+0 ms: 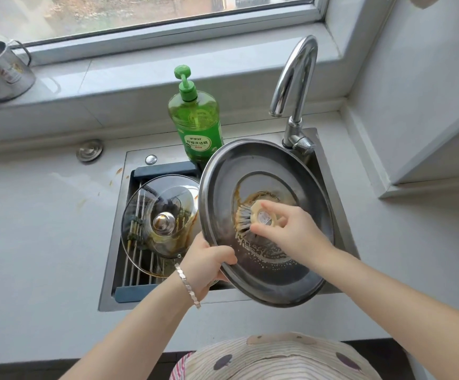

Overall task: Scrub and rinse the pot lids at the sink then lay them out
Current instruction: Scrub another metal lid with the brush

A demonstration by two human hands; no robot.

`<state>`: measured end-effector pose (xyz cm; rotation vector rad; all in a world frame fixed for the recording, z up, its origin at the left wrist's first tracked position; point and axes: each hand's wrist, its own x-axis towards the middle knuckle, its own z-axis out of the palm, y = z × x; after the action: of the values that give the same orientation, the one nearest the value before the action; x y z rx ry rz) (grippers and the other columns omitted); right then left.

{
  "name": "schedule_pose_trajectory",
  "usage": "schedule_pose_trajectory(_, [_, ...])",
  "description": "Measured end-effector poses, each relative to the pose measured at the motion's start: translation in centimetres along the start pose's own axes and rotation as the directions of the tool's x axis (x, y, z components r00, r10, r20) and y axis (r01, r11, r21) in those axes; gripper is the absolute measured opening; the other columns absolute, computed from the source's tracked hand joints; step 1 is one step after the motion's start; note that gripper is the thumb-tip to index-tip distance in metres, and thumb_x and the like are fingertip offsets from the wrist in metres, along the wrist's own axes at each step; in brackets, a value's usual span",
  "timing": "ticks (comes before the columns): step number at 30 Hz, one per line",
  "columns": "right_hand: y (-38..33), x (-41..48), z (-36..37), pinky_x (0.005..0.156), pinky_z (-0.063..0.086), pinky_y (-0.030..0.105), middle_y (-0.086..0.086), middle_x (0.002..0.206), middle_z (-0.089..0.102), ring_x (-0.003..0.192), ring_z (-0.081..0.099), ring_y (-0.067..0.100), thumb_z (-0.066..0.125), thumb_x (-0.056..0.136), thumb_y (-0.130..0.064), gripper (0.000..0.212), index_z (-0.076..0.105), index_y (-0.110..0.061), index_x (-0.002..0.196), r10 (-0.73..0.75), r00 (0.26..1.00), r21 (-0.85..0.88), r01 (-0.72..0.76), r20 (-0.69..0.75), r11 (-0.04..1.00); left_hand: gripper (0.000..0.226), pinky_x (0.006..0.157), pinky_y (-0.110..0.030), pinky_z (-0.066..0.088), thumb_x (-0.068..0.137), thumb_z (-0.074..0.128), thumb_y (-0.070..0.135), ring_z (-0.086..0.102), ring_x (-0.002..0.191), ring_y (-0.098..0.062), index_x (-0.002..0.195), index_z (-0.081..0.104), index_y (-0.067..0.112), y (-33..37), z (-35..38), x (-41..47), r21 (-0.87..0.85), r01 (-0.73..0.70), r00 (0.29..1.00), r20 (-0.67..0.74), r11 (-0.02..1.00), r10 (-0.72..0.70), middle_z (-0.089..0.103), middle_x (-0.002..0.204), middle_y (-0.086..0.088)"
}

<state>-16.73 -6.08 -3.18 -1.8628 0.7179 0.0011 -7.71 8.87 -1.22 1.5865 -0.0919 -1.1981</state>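
Green btl (197,124) label 柠檬洗洁精, R hand (296,229) pinching brush (253,218) on steel lid (299,281)

Home kitchen: steel sink (329,171), tap (294,86), dish soap (198,119), windowsill mug (0,69).

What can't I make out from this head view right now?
- Steel lid: outer side and any knob face away from the head camera.
- Sink: right half covered by the lid.
- Left hand: fingers behind the lid's rim.
- Brush: partly under the right hand.
- Mug: cut by the left edge.
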Motion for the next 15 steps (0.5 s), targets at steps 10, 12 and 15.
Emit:
schedule_pose_trajectory(10, [1.2,0.6,-0.4,0.096,0.043,0.030,-0.005,0.123,0.059,0.110,0.055,0.014,0.072,0.079,-0.037,0.058,0.053,-0.023,0.132,0.036,0.996,-0.009,-0.036,-0.078,0.999,0.031,0.052,-0.026,0.051,0.058,0.056,-0.004,0.065,0.068,-0.022,0.086,0.062,0.008,0.4,0.1,0.1,0.088,-0.097,0.995,0.000,0.991,0.098,0.068,0.070,-0.005])
schedule_pose_trajectory(12, [1.0,2.0,-1.6,0.097,0.042,0.030,-0.002,0.127,0.058,0.114,0.054,0.017,0.072,0.078,-0.037,0.060,0.053,-0.021,0.132,0.055,0.990,0.003,-0.055,-0.131,0.998,0.033,0.056,-0.028,0.052,0.058,0.057,-0.003,0.064,0.069,-0.025,0.089,0.061,0.004,0.6,0.0,0.3,0.083,-0.080,0.997,-0.015,0.993,0.081,0.067,0.072,-0.008])
schedule_pose_trajectory(15, [1.3,2.5,-3.2,0.097,0.040,0.034,0.001,0.127,0.059,0.118,0.052,0.022,0.072,0.078,-0.037,0.056,0.055,-0.022,0.130,0.140,0.963,-0.055,-0.156,-0.229,0.986,0.036,0.057,-0.029,0.052,0.051,0.053,0.000,0.064,0.067,-0.023,0.086,0.061,0.003,0.7,-0.3,0.5,0.058,-0.073,0.997,-0.036,0.996,0.075,0.066,0.068,-0.007])
